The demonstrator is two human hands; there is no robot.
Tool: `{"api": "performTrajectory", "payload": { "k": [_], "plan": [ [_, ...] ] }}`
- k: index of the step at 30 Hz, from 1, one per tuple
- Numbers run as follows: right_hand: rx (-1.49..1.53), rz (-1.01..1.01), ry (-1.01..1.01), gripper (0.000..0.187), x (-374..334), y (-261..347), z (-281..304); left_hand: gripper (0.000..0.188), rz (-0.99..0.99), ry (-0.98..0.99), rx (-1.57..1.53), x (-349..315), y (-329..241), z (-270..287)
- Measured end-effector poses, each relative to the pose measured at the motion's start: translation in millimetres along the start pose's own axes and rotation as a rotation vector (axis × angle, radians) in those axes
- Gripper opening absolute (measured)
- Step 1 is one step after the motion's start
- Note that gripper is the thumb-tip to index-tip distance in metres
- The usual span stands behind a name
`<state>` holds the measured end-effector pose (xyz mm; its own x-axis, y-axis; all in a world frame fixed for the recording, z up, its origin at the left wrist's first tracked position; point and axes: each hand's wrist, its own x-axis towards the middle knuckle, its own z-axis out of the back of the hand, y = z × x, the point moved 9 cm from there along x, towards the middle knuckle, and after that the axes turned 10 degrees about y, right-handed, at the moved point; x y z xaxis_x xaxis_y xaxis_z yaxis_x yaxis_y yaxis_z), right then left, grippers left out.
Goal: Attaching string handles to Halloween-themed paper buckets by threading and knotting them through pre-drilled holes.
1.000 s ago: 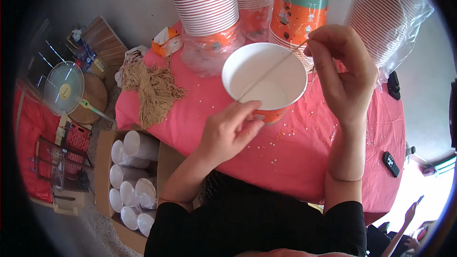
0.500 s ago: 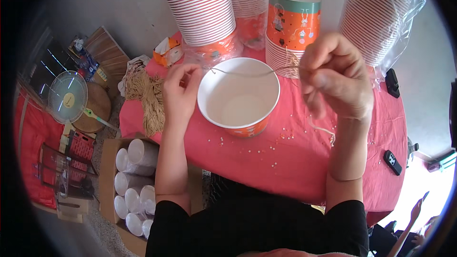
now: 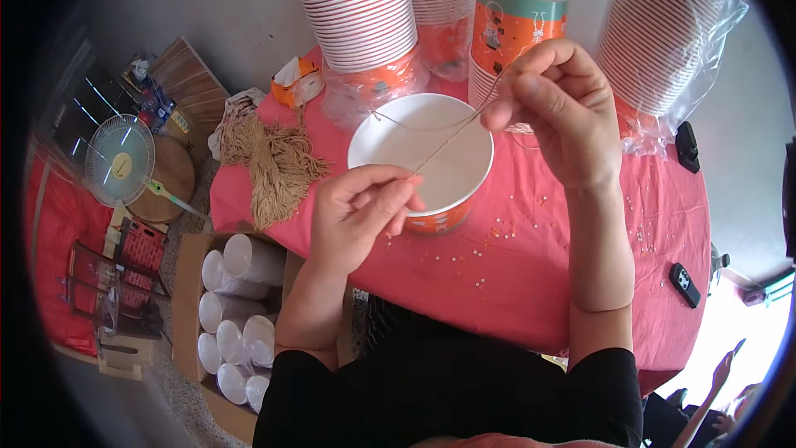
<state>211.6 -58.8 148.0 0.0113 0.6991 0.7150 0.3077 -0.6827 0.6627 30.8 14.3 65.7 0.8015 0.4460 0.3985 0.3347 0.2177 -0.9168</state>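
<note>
A white-lined paper bucket [image 3: 448,217] with an orange outside stands upright before me on the table. A thin tan string [image 3: 446,143] runs from the bucket's left rim, sags across its mouth and reaches my right hand. My right hand [image 3: 572,116] is raised over the bucket's right side, thumb and finger pinched on the string. My left hand [image 3: 361,211], at the bucket's near left side, pinches the string lower down, so a straight length stretches slantwise between both hands. Left of the bucket lies a bundle of tan strings [image 3: 274,162] on the red tablecloth [image 3: 514,307].
Stacked paper buckets [image 3: 361,17] stand behind, beside an upturned orange and green one [image 3: 518,25] and a plastic-wrapped stack [image 3: 663,41]. A black remote [image 3: 685,284] lies at right. A cardboard box [image 3: 189,307] of white cups and a fan [image 3: 120,162] are at left.
My left hand has left the bucket's left rim, come nearer and rightward, and taken the string. My right hand has shifted slightly left and up, still pinching the string.
</note>
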Motion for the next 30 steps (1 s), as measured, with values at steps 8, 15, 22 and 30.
{"api": "performTrajectory", "payload": {
  "k": [8,15,22,30],
  "plan": [
    [-0.392,-0.244,-0.028,0.002,-2.3,-30.6,14.0,0.01,-0.089,-0.217,0.353,-22.2,-17.7,20.9],
    [-0.682,-0.409,0.051,0.016,-8.7,-39.4,-7.2,0.004,-0.165,-0.193,0.577,-12.8,-24.8,8.6],
    [-0.457,-0.618,0.338,0.02,-23.1,-70.3,-46.9,0.005,-0.307,-0.149,0.744,-0.8,-43.5,-14.5],
    [-0.885,-0.333,0.394,0.004,-13.7,-47.1,-39.4,0.011,-0.268,-0.112,0.848,-3.1,-35.8,-26.8]
  ]
}}
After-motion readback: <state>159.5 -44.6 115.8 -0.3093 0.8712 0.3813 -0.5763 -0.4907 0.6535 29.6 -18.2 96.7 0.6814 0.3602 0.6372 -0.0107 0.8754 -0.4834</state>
